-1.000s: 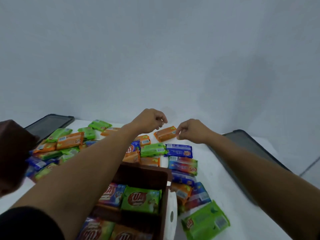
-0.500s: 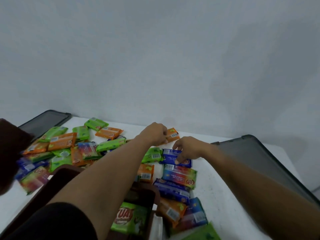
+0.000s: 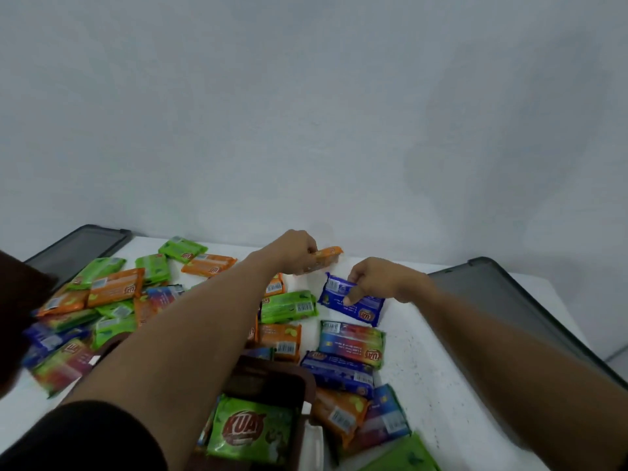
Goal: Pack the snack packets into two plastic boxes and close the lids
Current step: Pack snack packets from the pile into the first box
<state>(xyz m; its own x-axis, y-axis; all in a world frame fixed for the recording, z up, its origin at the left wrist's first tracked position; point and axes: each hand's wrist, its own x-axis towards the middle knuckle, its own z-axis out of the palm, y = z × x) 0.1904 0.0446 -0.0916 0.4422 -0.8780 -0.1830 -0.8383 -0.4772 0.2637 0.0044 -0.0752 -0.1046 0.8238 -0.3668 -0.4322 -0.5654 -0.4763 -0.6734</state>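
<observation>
Your left hand [image 3: 299,254] has lifted the orange packet [image 3: 328,255] off the table [image 3: 441,368] since half a second ago. Your right hand [image 3: 382,280] has gone from pressing the blue packet [image 3: 356,305] flat to picking it up. The left fingers are curled round the orange packet's near end, and the rest of the wrapper sticks out past the knuckles. The right thumb and fingers pinch the blue packet at its far edge; its near edge looks to be on the table.

Both packets are at the far side of the spread, well away from the box [image 3: 272,370] close to you, where a green packet [image 3: 251,433] already lies. Loose packets [image 3: 112,287] cover the table on either side of your arms. The left lid [image 3: 74,246] and right lid [image 3: 509,300] lie at the table's far corners.

Watch the carry back. Each glossy wrapper is held at one end only, so a quick pull could let it slip out. Your left forearm passes low over the pile and could drag packets towards the edge. That arm also hides part of the box, so a packet dropped in askew could later keep a lid from seating.
</observation>
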